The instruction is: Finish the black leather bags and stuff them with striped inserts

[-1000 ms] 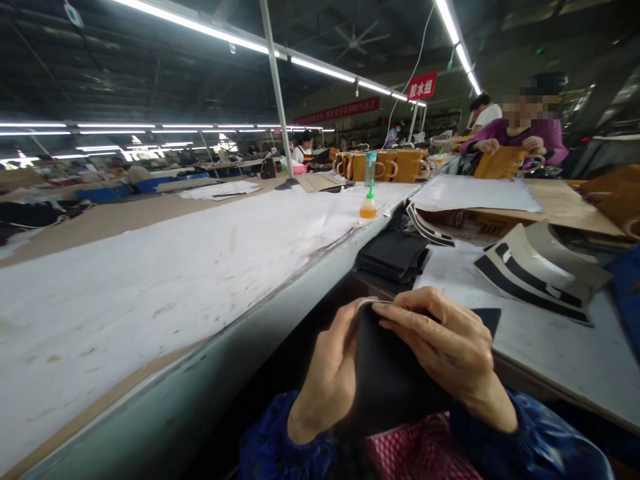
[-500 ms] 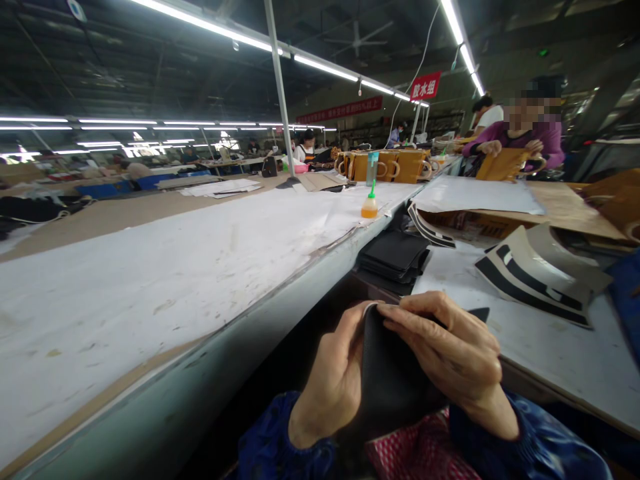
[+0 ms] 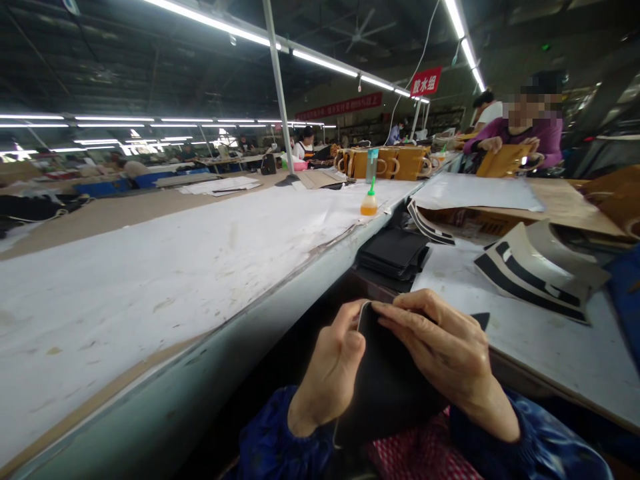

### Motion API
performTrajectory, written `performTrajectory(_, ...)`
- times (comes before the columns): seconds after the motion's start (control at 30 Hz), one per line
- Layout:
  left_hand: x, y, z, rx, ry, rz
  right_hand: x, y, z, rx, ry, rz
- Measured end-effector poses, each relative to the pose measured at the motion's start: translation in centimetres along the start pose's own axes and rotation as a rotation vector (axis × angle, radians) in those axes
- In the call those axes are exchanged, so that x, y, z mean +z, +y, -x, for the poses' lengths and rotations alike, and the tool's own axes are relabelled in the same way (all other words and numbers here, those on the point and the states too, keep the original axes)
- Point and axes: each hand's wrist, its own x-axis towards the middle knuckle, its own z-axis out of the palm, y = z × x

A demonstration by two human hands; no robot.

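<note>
Between my hands, above my lap, is a black leather-like panel [image 3: 387, 373] with a pale edge along its left side. My left hand [image 3: 330, 370] is closed on that left edge near the top corner, its thumb bent against the panel. My right hand [image 3: 445, 340] presses its fingertips on the top corner, close to the left fingers. The right fingers lie together over the panel's upper edge. Part of the panel is hidden behind my hands. Just beyond them lies a stack of black panels [image 3: 395, 252].
A long table covered in white paper [image 3: 150, 287] runs along the left. On it stand a green-tipped glue bottle [image 3: 369, 202] and mustard-coloured bags [image 3: 395, 165]. Curved sheets with black strips [image 3: 537, 273] lie on the right table. A co-worker in purple [image 3: 543, 137] holds a mustard bag [image 3: 501, 161].
My left thumb has bent and moved up into view on the panel's edge. The panel has tilted a little, showing more of its pale left edge. The right hand has shifted slightly left.
</note>
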Motion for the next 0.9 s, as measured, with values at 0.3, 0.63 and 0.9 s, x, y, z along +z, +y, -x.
performTrajectory(0.3, -0.6, 0.5, -0.3, 0.029, -0.024, -0.242, 0.4, -0.2, 0.1, -0.024, -0.056, -0.007)
performTrajectory(0.63, -0.5, 0.1, -0.7, 0.062, 0.073, -0.272, 0.8, 0.3, 0.2, 0.016, -0.156, -0.078)
performTrajectory(0.9, -1.3, 0.7, 0.5, 0.144, 0.264, -0.434, -0.3, -0.1, 0.4, 0.219, 0.021, -0.059)
